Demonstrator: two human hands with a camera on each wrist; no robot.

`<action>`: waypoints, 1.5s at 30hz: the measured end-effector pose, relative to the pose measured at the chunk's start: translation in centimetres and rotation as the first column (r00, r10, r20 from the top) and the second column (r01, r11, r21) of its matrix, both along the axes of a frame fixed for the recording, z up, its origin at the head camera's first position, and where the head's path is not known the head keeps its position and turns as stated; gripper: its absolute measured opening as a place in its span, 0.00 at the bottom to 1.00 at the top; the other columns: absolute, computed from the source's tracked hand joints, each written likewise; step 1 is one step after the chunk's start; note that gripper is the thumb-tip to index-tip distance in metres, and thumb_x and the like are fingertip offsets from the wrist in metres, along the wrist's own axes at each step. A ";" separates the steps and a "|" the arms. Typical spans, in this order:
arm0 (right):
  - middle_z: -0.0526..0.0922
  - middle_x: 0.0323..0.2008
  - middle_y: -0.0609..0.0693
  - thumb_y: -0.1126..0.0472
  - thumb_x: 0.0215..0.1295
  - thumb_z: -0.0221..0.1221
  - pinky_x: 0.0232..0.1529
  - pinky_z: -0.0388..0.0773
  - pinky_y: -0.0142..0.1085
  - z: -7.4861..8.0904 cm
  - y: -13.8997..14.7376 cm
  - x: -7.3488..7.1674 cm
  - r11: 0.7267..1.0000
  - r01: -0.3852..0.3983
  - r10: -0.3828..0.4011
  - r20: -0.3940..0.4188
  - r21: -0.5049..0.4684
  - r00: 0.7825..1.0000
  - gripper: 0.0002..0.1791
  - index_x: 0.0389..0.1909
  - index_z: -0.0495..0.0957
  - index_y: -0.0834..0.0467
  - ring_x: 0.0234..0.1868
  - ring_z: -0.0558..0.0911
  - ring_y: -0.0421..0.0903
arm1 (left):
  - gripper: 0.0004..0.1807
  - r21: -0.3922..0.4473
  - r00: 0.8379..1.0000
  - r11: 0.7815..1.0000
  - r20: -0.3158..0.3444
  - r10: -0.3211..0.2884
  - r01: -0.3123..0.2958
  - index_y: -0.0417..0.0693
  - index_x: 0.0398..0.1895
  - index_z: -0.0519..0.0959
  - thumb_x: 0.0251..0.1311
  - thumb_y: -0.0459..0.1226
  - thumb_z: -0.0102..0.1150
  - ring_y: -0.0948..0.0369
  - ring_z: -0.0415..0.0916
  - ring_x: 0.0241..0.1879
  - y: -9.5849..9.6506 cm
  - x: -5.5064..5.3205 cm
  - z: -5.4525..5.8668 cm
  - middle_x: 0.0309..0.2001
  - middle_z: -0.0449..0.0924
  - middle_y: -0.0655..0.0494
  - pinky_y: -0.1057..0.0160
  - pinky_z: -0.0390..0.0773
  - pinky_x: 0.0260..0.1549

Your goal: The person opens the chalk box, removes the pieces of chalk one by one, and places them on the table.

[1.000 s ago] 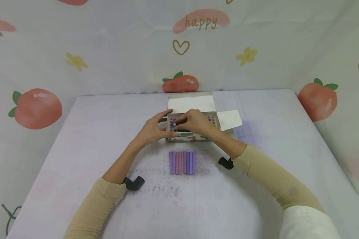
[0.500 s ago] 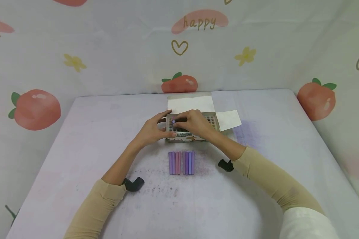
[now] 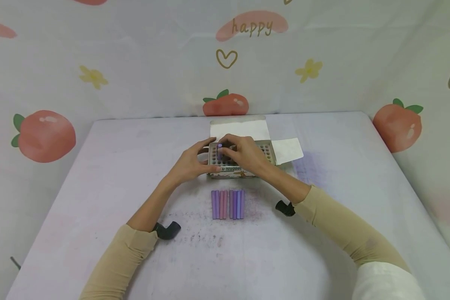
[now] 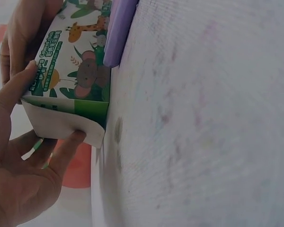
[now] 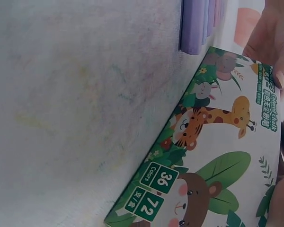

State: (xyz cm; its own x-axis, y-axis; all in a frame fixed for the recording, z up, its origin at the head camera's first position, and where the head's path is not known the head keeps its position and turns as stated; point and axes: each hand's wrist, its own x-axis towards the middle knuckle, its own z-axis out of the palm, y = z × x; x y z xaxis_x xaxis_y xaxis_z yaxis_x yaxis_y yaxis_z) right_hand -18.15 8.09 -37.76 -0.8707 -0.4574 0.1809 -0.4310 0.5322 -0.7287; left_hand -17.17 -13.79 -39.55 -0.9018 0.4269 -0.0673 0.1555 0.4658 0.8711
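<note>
An open cardboard chalk box (image 3: 234,173) with printed animals stands near the back of the table. Its insert has rows of round holes. My left hand (image 3: 192,164) holds the box's left end, thumb at the front top edge and fingers along the side, one touching the white end flap (image 4: 61,124) in the left wrist view. My right hand (image 3: 247,153) reaches over the box and pinches a purple chalk stick (image 3: 219,151) upright at the left rows of holes. The right fingertips are out of sight behind the box front (image 5: 227,142) in the right wrist view.
Several purple and pink chalk sticks (image 3: 237,204) lie side by side in two groups in front of the box. The box lid (image 3: 241,129) is folded back and a side flap (image 3: 287,151) sticks out right. Chalk dust marks the white tablecloth (image 3: 195,266).
The right hand's fingers have lifted slightly, and more of the purple chalk stick shows above the holes. The left hand and the sticks on the table have stayed in place.
</note>
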 end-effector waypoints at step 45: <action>0.84 0.42 0.59 0.57 0.69 0.63 0.36 0.88 0.51 1.6 5.0 4.5 0.921 0.201 -0.035 0.443 -0.333 0.896 0.21 0.57 0.78 0.65 0.37 0.87 0.59 | 0.52 0.006 0.999 1.000 0.036 0.009 -0.009 0.60 0.78 0.57 0.51 0.42 0.77 0.50 0.59 0.71 0.1 0.0 0.1 0.75 0.55 0.51 0.53 0.78 0.59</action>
